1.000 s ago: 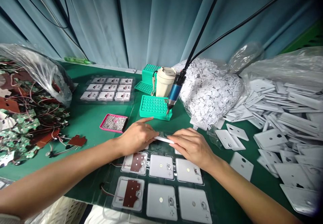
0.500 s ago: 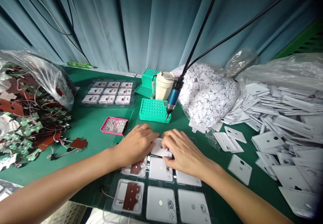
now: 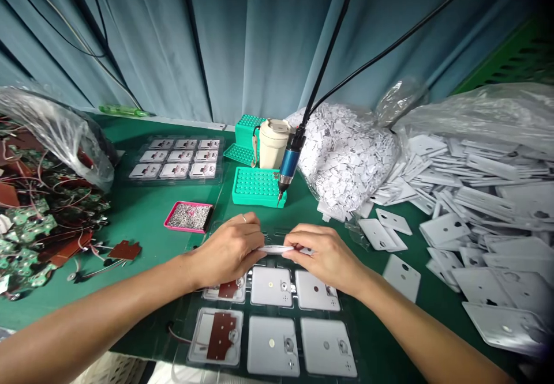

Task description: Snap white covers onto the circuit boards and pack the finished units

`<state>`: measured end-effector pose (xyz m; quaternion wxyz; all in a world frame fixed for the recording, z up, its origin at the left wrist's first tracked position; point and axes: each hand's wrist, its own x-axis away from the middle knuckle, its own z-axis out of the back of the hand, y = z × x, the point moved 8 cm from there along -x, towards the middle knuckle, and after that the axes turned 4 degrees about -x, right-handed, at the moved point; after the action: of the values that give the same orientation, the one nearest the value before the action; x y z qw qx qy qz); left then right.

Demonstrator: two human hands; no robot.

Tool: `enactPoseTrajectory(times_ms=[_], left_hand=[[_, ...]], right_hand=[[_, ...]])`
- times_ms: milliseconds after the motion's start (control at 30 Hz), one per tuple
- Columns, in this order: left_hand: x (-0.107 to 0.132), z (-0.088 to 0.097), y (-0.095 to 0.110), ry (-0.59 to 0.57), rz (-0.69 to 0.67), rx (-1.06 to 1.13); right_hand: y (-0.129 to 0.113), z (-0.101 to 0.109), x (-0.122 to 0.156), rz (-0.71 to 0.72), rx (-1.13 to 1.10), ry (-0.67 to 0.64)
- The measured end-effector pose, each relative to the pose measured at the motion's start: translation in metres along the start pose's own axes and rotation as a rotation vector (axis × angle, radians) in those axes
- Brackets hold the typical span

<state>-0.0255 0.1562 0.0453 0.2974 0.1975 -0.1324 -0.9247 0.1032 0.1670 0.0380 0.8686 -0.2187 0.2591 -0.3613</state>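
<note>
My left hand (image 3: 234,248) and my right hand (image 3: 326,252) pinch the two ends of a thin white plastic case (image 3: 276,249), seen nearly edge-on above a clear plastic tray. The fingers partly cover its ends. Below the hands, the clear tray (image 3: 244,366) holds closed white cases (image 3: 272,346) with round holes and a small clear round part. In its left column, an open white case (image 3: 216,336) shows a brown board inside, with wires trailing to the left. My left hand partly covers another open case (image 3: 229,289) behind it.
A blue electric screwdriver (image 3: 289,162) hangs over a teal block (image 3: 255,187). A pink tray of screws (image 3: 188,216) lies to the left, near bagged circuit boards (image 3: 47,222). A cream cup (image 3: 273,142) stands behind. White plates (image 3: 476,211) are heaped at right beside a bag of white pieces (image 3: 350,165).
The white case has been lifted and tilted from lying face-up to nearly edge-on, with both hands on it. My right hand has moved off the top face to the end. The view shifted slightly.
</note>
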Motion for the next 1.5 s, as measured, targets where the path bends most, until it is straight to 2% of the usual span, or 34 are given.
enactPoseTrajectory(times_ms=[200, 333, 533, 633, 700, 867, 933, 1167, 1233, 1400, 1500], left_hand=[[-0.006, 0.000, -0.005, -0.061, 0.053, -0.134], [-0.007, -0.003, -0.005, -0.021, 0.051, -0.203], [-0.006, -0.003, 0.007, 0.071, -0.066, -0.249], [-0.006, -0.002, 0.005, 0.052, -0.078, -0.254], [-0.006, -0.002, 0.001, 0.039, -0.042, -0.201], [-0.001, -0.003, -0.012, 0.124, 0.143, 0.036], [0.000, -0.006, -0.012, 0.128, 0.163, 0.044], [-0.005, -0.007, 0.002, 0.134, -0.002, -0.138], [-0.002, -0.005, -0.004, 0.148, 0.051, -0.078], [0.013, -0.005, -0.028, 0.225, 0.344, 0.139], [0.013, -0.007, -0.031, 0.222, 0.393, 0.226]], right_hand=[[-0.010, -0.004, -0.003, 0.029, 0.152, -0.030], [-0.015, -0.011, -0.006, 0.054, 0.240, -0.022], [-0.009, -0.015, -0.009, 0.129, 0.182, -0.010], [-0.003, -0.013, -0.014, 0.156, 0.122, -0.023], [-0.002, -0.011, -0.015, 0.161, 0.093, -0.035], [-0.005, -0.006, -0.013, 0.089, 0.081, -0.006], [-0.006, -0.006, -0.012, 0.066, 0.099, 0.009], [-0.003, -0.009, -0.017, 0.117, 0.100, -0.004], [-0.002, -0.007, -0.018, 0.113, 0.073, 0.009], [-0.001, -0.003, -0.015, 0.067, -0.001, 0.057], [0.003, -0.002, -0.015, 0.036, -0.029, 0.087]])
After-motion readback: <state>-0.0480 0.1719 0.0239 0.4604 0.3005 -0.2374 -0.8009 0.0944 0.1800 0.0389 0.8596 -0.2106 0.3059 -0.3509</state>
